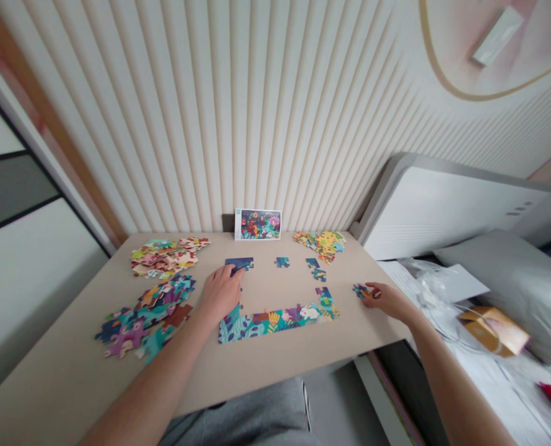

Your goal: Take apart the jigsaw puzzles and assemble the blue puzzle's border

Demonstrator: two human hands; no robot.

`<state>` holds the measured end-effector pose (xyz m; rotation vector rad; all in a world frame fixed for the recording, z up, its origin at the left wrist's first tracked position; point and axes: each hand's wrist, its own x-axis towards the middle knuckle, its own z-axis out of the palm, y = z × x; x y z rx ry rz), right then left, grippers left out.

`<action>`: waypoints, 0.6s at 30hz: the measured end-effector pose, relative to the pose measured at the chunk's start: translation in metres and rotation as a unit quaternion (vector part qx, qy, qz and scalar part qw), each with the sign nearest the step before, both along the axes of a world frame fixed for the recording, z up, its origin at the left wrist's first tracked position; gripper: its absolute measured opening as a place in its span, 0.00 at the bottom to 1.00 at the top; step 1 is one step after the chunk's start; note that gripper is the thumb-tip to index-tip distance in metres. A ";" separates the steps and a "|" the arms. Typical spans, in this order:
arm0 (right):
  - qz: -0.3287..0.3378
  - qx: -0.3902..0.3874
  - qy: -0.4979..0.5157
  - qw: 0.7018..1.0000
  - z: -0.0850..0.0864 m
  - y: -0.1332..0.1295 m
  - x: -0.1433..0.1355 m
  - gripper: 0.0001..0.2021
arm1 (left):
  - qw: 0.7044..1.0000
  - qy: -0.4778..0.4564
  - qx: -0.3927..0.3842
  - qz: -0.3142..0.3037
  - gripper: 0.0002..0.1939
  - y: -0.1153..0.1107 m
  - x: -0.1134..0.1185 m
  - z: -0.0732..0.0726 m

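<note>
A partly joined jigsaw puzzle (275,322) lies on the table, its bottom row linked and its side pieces forming an open frame. My left hand (222,290) is at the upper left corner, its fingers closed on a dark blue puzzle piece (239,262); the fingertips partly cover it. Out to the right, my right hand (387,300) pinches a small blue and orange puzzle piece (360,290) at the tabletop. Between the hands are a separate top-edge piece (282,262) and two pieces (316,269) at the upper right.
Loose pieces lie in a reddish pile (164,257), a blue and purple pile (145,319) and a yellow pile (322,243). A picture card (257,225) leans on the ribbed wall. A bed (489,272) with a pillow, box and cables stands right of the table (196,387).
</note>
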<state>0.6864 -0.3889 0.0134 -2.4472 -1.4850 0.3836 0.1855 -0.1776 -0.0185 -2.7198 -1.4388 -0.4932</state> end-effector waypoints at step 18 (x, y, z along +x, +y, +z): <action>0.000 0.073 -0.127 0.989 -0.015 0.014 -0.064 0.26 | 1.000 0.009 0.003 0.005 0.23 0.000 0.000 0.000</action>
